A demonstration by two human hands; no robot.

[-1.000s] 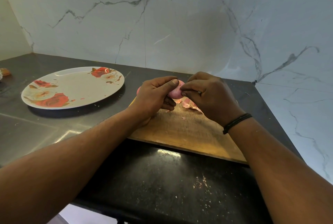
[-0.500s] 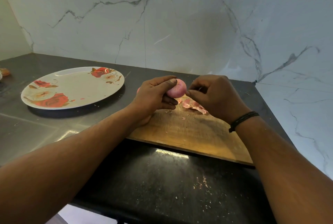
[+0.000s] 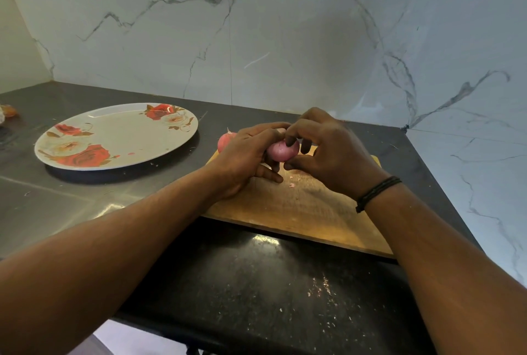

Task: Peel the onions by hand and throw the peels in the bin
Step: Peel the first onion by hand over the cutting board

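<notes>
Peeling step: left hand (image 3: 245, 155) gripping small round pink onion (image 3: 282, 150) over wooden cutting board (image 3: 299, 212); right hand (image 3: 328, 152) pinching its skin. Next: stripping remaining peel, binning.

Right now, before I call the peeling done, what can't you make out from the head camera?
- Far side of the held onion: covered by the left hand and right hand, so leftover skin cannot be ruled out.
- Second onion: mostly behind the left hand; peeled or not is unclear.
- Orange thing: cut off by the left edge.
- Bin: not in view.
</notes>
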